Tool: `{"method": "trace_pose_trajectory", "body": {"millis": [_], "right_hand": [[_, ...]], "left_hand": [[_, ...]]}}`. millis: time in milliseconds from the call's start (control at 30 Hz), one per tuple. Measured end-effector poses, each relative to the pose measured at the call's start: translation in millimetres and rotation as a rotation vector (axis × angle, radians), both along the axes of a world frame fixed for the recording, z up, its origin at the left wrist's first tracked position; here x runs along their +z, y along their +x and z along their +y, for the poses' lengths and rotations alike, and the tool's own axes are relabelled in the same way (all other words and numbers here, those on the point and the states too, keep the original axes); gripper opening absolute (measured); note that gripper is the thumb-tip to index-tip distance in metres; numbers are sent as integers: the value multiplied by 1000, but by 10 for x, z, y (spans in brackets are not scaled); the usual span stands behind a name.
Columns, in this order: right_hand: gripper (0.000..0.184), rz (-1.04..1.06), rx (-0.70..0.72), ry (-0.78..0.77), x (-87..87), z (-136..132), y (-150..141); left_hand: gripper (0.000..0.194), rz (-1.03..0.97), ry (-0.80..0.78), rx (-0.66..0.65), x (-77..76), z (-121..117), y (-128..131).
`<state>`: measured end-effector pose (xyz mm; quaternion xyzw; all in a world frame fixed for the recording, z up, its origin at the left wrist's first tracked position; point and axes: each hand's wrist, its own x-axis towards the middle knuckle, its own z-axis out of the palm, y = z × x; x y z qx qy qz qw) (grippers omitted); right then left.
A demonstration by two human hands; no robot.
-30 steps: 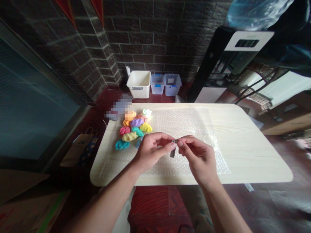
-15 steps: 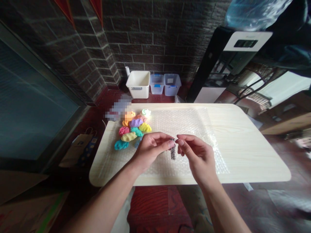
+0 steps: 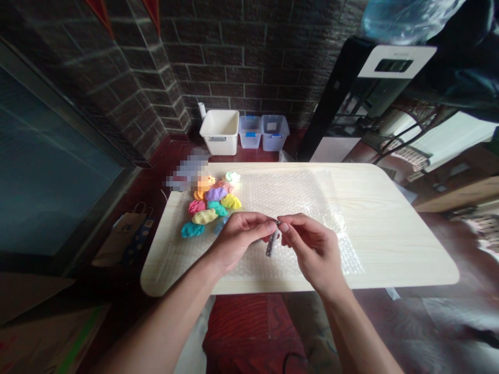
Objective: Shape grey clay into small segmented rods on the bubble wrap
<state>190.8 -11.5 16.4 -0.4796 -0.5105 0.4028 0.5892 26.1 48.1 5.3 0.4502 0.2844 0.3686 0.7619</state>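
A short grey braided strip hangs below my fingertips, tilted with its lower end to the left. My left hand pinches its upper part between thumb and forefinger. My right hand is closed in a pinch at the strip's top end, its fingertips meeting those of my left hand. The fingers hide the top of the strip. Both hands are over a sheet of bubble wrap on a pale wooden table. Beyond my left hand lie several soft, scrunched bundles in bright colours.
Behind the table stand a white bin and two clear plastic boxes against a dark brick wall. A water dispenser is at the back right. On the floor to the left is a paper bag; a red wooden stool shows below.
My right hand has moved left, and its fingertips have closed at the top of the strip. The strip, upright before, now slants to the left. The whole view has shifted slightly.
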Motion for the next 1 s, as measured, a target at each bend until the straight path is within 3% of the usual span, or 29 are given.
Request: {"method": "trace_pose_trajectory", "body": {"millis": [400, 633, 800, 933, 1000], "right_hand": [[12, 73, 49, -62, 11, 11, -19], [25, 204, 43, -107, -1, 18, -3], [33, 222, 65, -150, -49, 20, 4], [27, 201, 57, -150, -65, 24, 9], [24, 164, 15, -164, -71, 33, 32]], "left_hand": [[12, -67, -40, -66, 55, -10, -1], [17, -29, -84, 111, 42, 13, 27], [17, 46, -2, 191, -37, 24, 34], [20, 116, 102, 169, -68, 17, 31], [23, 172, 183, 217, -47, 22, 3]]}}
